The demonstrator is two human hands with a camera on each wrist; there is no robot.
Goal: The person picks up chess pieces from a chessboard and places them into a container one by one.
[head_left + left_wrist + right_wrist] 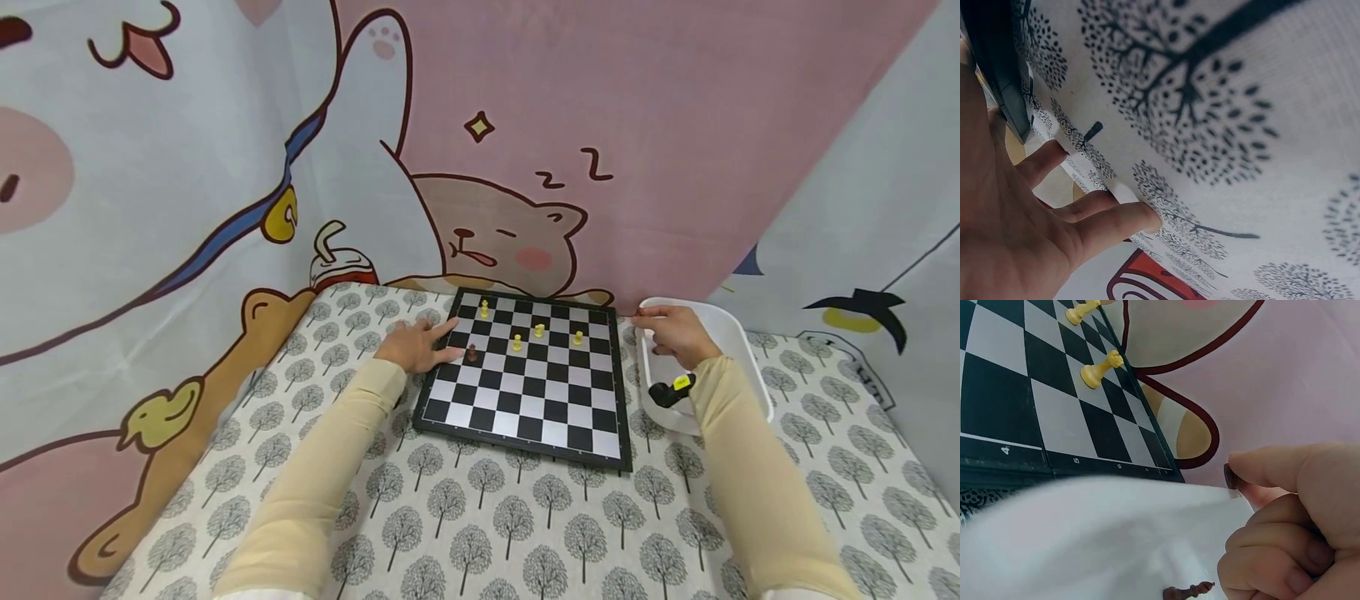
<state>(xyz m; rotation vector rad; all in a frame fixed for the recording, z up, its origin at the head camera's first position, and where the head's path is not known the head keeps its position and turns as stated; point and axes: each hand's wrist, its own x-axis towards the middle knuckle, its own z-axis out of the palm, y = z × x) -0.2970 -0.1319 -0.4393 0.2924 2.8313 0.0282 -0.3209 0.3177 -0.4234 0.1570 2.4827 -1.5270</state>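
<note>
A black-and-white chessboard (pixel 525 406) lies on the table with several yellow chess pieces (pixel 517 342) and a brown chess piece (pixel 472 352) standing on it. My left hand (pixel 416 343) rests at the board's left edge, thumb and fingers spread; the finger nearest me ends beside the brown piece. Over the left rim of a white bin (pixel 738 354), my right hand (pixel 671 332) pinches a small dark brown chess piece (pixel 1231 477) between thumb and index finger. Most of that piece is hidden by the fingers. Another brown chess piece (pixel 1188 591) lies inside the bin.
A tablecloth with grey trees (pixel 513 517) covers the table. Behind the board hangs a cartoon-printed cloth (pixel 652 167), close to its far edge. The bin stands just right of the board. A black device with a yellow label (pixel 670 390) sits at my right wrist.
</note>
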